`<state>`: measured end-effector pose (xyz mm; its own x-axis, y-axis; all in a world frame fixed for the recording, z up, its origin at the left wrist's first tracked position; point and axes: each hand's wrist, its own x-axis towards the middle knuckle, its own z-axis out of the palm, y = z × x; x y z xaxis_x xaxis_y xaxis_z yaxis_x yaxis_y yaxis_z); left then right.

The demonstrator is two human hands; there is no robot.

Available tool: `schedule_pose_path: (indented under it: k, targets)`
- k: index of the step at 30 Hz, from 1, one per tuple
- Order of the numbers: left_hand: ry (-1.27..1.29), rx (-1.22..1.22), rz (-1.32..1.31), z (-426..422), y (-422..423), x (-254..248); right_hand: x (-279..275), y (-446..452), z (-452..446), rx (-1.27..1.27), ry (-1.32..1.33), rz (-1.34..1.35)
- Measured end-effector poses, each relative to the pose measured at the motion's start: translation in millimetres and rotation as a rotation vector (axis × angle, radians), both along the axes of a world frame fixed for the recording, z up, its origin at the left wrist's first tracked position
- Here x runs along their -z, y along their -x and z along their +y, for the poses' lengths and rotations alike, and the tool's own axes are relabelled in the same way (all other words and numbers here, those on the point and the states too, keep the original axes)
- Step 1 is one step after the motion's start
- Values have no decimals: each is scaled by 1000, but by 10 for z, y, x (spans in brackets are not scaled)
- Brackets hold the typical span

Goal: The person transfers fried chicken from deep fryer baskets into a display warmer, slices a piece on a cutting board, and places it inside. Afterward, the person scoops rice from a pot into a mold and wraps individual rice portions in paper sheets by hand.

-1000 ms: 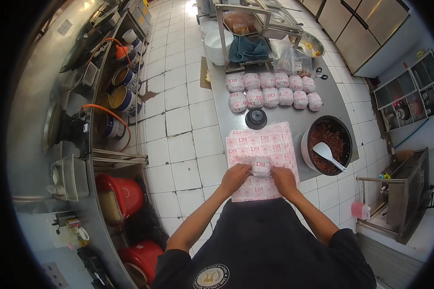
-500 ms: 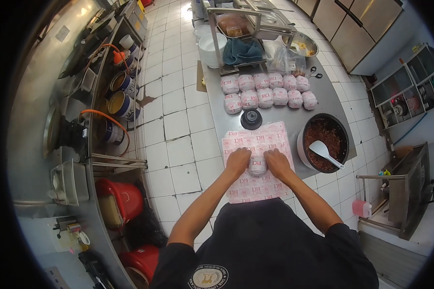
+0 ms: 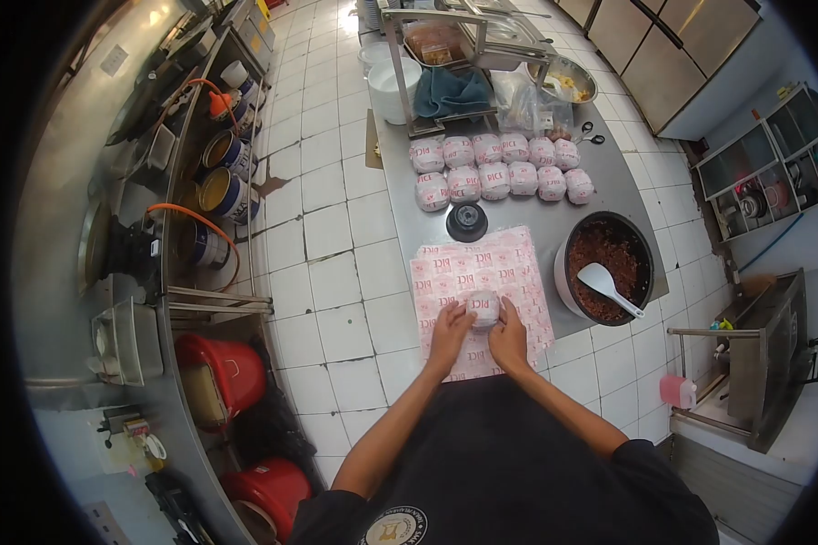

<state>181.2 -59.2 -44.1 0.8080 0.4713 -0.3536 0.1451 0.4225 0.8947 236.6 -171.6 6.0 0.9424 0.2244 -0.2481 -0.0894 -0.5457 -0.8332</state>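
A round, paper-wrapped parcel (image 3: 483, 309) with red lettering sits between my two hands, over a stack of printed wrapping paper (image 3: 438, 271). My left hand (image 3: 449, 334) curls against the parcel's left side, fingertips touching it. On its opposite side my right hand (image 3: 509, 335) presses with the fingers pointing forward and the thumb near me. The parcel's underside is hidden. Just beyond the paper stands a small black bowl (image 3: 466, 222). To the right, a pot (image 3: 650, 263) holds dark reddish-brown rice, with a white rice paddle (image 3: 611, 289) lying across it.
Two rows of similar wrapped parcels (image 3: 493, 181) line the steel table (image 3: 409, 222). Behind them are a metal rack (image 3: 395, 68) with a blue cloth (image 3: 454, 94), white bowls (image 3: 394, 89), plastic bags (image 3: 518, 102) and scissors (image 3: 591, 135). Red tubs (image 3: 232, 372) stand at left.
Both hands have moved from the parcel's far corners down to its sides, nearer me. Its paper edges look tucked in, and the parcel is rounder. The view has shifted slightly.
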Motion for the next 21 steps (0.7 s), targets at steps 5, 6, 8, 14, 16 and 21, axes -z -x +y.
schedule_pose_path:
  k: [5, 6, 8, 14, 16, 21]
  targets:
    - [145, -123, -48, -13, -205, -619, -399, 170, 62, 72, -401, -61]
    - [146, -116, -36, -14, -262, -714, -487, 133, 79, 92, -439, -89]
    - [153, -104, -7, -37, -331, -888, -700, 84, 89, 149, -549, -71]
    - [415, 7, -243, -138, -567, -1349, -669, -446, -76, 353, -1034, 490]
    - [406, 42, -270, -228, -626, -1492, -650, -588, -221, 192, -1161, 778]
    - [66, -131, -173, -445, -967, -1502, -1044, -958, -610, -117, -999, 671]
